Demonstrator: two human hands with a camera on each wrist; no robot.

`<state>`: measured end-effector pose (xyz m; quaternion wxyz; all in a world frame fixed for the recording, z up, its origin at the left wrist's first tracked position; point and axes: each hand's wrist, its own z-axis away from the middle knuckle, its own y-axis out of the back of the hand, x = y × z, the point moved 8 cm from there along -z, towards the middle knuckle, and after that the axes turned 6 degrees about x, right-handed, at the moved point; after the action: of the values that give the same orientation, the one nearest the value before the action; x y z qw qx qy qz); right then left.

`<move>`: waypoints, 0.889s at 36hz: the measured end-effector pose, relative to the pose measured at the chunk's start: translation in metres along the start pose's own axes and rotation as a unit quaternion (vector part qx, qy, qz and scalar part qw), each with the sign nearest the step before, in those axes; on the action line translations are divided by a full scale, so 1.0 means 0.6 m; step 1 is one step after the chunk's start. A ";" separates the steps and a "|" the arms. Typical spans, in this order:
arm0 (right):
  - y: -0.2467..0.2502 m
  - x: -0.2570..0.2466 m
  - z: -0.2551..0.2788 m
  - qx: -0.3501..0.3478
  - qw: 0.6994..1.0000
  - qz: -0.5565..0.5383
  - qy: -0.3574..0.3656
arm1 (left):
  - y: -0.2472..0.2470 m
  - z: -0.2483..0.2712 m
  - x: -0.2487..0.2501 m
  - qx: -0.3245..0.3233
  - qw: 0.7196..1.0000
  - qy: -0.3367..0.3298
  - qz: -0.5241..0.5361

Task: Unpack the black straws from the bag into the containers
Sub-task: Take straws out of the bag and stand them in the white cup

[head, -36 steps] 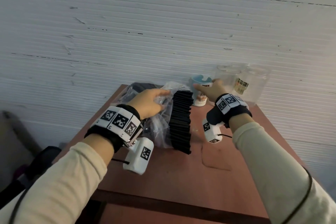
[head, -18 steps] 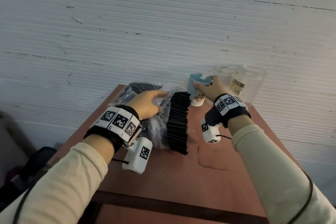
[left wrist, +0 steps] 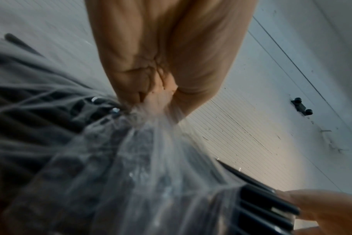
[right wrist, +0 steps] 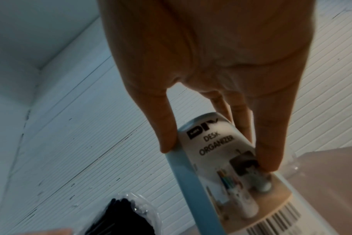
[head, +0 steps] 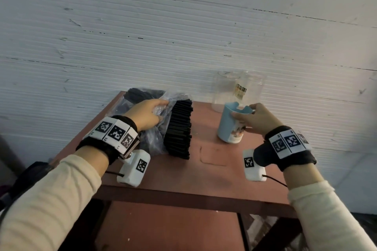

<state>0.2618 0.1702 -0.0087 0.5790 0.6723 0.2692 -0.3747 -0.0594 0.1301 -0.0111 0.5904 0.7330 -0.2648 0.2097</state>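
A clear plastic bag (head: 155, 128) full of black straws (head: 179, 130) lies on the left half of the red-brown table (head: 204, 173); the straw ends stick out of its open mouth toward the right. My left hand (head: 149, 114) pinches a bunch of the bag's plastic (left wrist: 151, 127), with the straw ends (left wrist: 267, 211) close beside it. My right hand (head: 255, 118) grips a light blue cup (head: 230, 124) with a white "desk organizer" label (right wrist: 221, 147), thumb on one side and fingers on the other. The cup is tilted, near the table's middle right.
Two clear plastic jars (head: 238, 89) stand at the table's back right against the white ribbed wall (head: 183, 36). The table's front edge (head: 193, 197) is near my forearms. A dark object (head: 30, 175) sits low on the left beside the table.
My right hand has carried the blue cup from beside the jars forward and toward me, tilting it. My left hand keeps its hold on the bag.
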 end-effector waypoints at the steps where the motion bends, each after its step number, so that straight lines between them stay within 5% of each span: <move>1: 0.002 0.005 0.004 -0.002 1.000 0.010 -0.004 | 0.002 0.004 0.001 0.007 1.000 0.001 0.001; 10: 0.008 -0.003 0.038 0.010 0.996 0.083 0.005 | 0.010 0.018 0.003 0.025 0.999 -0.003 0.038; 16: -0.001 -0.097 0.102 0.128 0.970 0.068 0.194 | 0.014 0.022 -0.004 0.036 0.994 -0.006 0.098; 26: -0.215 -0.173 0.154 -0.188 0.947 0.075 0.248 | 0.027 0.025 -0.001 0.063 0.989 -0.010 0.131; 32: -0.230 -0.170 0.146 -0.189 0.935 0.125 0.272 | 0.032 0.020 0.003 0.078 0.989 -0.016 0.123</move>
<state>0.0766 0.1173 -0.0097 0.6425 0.6547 0.3957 -0.0445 -0.0705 0.1149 0.0020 0.4970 0.7417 -0.3451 0.2893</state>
